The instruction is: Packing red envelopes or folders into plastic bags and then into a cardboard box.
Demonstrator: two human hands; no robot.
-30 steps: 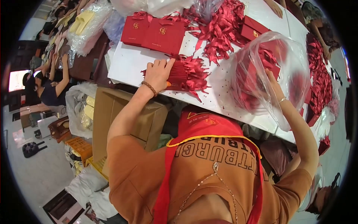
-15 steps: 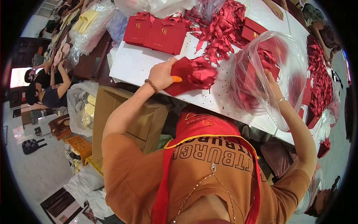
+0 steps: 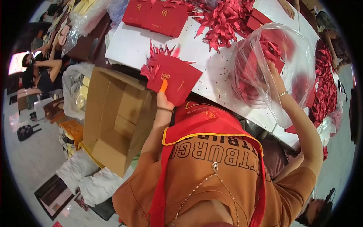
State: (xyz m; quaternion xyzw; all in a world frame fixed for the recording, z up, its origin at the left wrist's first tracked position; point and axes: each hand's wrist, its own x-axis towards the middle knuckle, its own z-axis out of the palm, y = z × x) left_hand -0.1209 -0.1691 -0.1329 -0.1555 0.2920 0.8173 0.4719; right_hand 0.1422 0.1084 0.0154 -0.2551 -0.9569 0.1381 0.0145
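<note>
My left hand (image 3: 165,99), with an orange cover on its thumb, is closed around a small stack of red paper gift bags (image 3: 181,77). The stack is held in front of the table's near edge, printed face up, its red ribbon handles fanning out on the far left side. At the right, my right hand (image 3: 275,73) is closed at a large clear plastic bag (image 3: 242,62), its fingers partly hidden by film. More red gift bags show through the plastic. Another pile of red gift bags (image 3: 164,19) lies on the white table (image 3: 132,45).
An open cardboard box (image 3: 113,147) stands left of me below the table edge. Red ribbons (image 3: 227,24) heap up at the table's back, and more ribboned bags (image 3: 325,85) line the right side. Another person's hand (image 3: 286,8) rests at the far edge.
My left hand has come down and nearer with the gift bags and turned them, so the ribbons now point away to the left. The right hand stays at the plastic bag.
</note>
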